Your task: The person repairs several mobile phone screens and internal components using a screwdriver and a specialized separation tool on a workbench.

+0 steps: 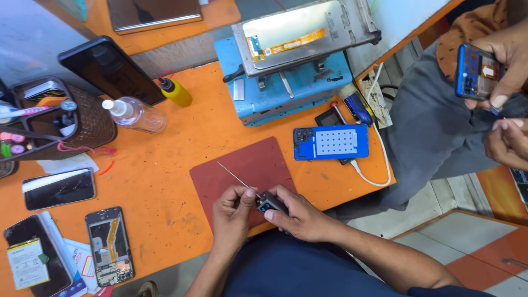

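Over a dark red mat [242, 170] on the orange tabletop [165, 165], the right hand [297, 212] grips a small dark module [269, 203], while the left hand [231, 209] pinches a thin metal probe [236, 177] against it. Work looks midway; opened phones [109, 245] lie unassembled. A neighbour's hand [509, 55] holds a blue phone [476, 71].

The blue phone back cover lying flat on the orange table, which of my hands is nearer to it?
Right. The right hand lies below the blue phone back cover; the left hand is farther left.

Cracked phone screen [59, 188] lying left on orange bench, dark phone screen [111, 70] leaning behind, yellow-white battery label [27, 263] bottom left
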